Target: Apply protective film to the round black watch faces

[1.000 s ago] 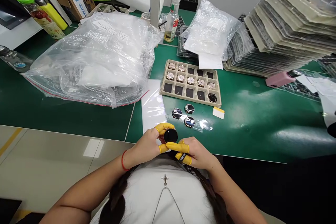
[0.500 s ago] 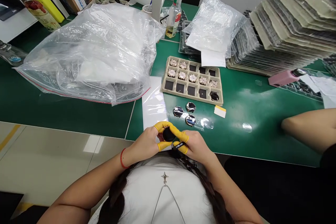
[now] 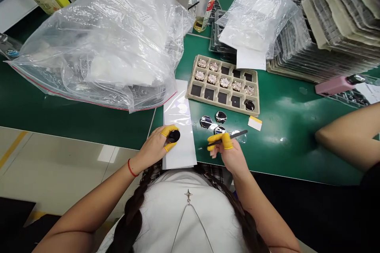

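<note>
Between the yellow-cotted thumb and finger of my left hand (image 3: 152, 146) is a round black watch head (image 3: 174, 136), held over a white sheet (image 3: 181, 152). My right hand (image 3: 230, 152), also in yellow finger cots, grips slim black tweezers (image 3: 237, 133) slantwise. Just beyond that hand lie glossy dark watch heads (image 3: 206, 121), one partly covered by the fingers. A beige compartment tray (image 3: 222, 106) stands behind them. Several of its compartments hold rose-gold watch heads (image 3: 224, 82), and a dark one (image 3: 249, 105) sits in the near right corner.
A large clear zip bag (image 3: 101, 59) fills the left side. Behind the tray are a glass bottle (image 3: 204, 4) and a plastic bag (image 3: 255, 16). Stacked trays (image 3: 326, 27) and a pink bottle (image 3: 334, 86) stand right. Another person's arm (image 3: 347, 136) rests at the right edge.
My hands have moved apart. The left has shifted left with the watch head over the white sheet; the right has moved right and forward with the tweezers. The view has also shifted slightly.
</note>
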A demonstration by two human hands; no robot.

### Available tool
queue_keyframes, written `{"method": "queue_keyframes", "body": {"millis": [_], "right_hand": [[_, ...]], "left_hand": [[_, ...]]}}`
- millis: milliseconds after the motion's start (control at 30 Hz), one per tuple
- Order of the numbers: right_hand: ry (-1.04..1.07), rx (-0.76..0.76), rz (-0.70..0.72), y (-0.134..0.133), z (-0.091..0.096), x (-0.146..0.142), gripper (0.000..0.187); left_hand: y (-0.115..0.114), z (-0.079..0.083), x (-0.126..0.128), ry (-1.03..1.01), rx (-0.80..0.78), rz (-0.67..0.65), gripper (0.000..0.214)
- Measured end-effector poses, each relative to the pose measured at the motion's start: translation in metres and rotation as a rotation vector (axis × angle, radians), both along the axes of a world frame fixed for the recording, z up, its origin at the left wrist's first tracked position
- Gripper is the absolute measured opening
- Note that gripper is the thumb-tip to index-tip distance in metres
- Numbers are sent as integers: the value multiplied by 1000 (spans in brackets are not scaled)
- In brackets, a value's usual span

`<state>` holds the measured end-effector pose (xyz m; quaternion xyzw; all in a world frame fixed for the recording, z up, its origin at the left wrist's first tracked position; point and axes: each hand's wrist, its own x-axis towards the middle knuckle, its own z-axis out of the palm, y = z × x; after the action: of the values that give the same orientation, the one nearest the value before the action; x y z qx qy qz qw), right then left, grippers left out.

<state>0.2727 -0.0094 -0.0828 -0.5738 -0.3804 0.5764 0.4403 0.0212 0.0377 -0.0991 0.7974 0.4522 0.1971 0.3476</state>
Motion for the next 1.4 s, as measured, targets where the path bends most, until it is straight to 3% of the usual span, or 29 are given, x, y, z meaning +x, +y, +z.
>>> {"method": "queue_keyframes", "body": {"millis": [133,300,467,600,733,900,1033,1400], "right_hand": [[7,-74,117,5,-6,-10,40],[0,-65,125,12,-15,-18,37],[-23,-40,78,23,-18,-22,36],[-27,-14,42,32,-19,-27,36],[-37,-21,61,34,-20,-29,36],[-65,-53,66,35,-21,-29,40],[-75,-60,75,38,-22,-29,38],[-88,-103,105,42,-24,-30,37]], "left_hand": [[-3,0,2,15,-1,67,35],[4,-5,21,31,14,116,35],[21,-4,19,-118,1,224,39],[34,-1,12,-38,74,112,37],[35,-2,5,27,22,15,32],[31,-7,5,-28,54,74,38],[30,-9,15,63,101,148,37],[29,-12,19,130,149,169,38]]}}
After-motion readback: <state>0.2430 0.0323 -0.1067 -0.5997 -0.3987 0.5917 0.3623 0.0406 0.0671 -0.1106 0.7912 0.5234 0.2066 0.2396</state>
